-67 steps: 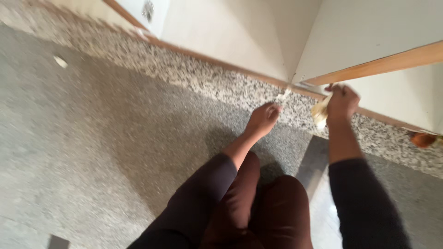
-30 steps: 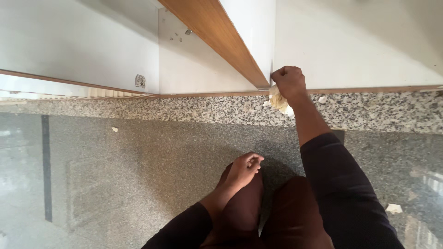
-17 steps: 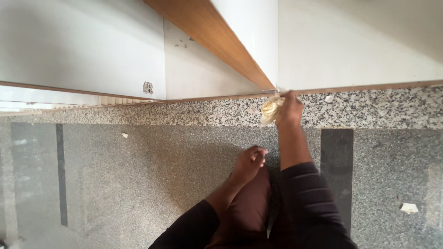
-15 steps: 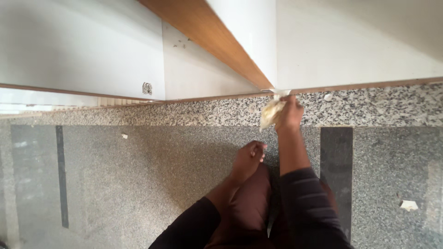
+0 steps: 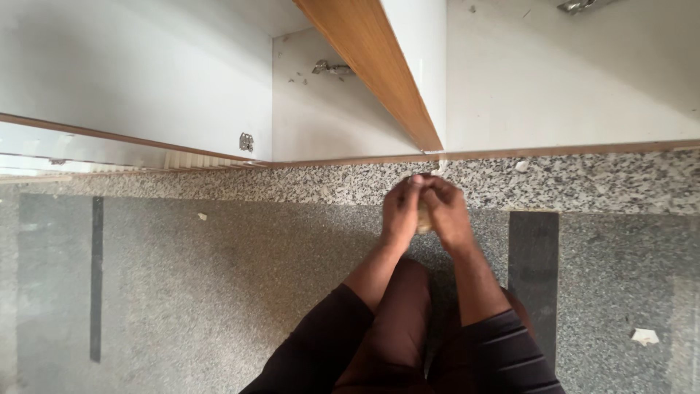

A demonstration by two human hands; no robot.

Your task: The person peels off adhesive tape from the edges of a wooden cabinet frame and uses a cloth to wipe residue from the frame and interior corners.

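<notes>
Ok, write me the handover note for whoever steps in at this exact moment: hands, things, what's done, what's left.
Left hand and right hand: pressed together around a small pale wad, held above the granite floor.
Wad: mostly hidden between the hands; cannot tell what it is.
Cabinet: wood-edged door open, speckled plinth right below it.
Done: cannot tell.
Left: scraps lie on the floor, one at right, one at left; specks inside the cabinet.
</notes>
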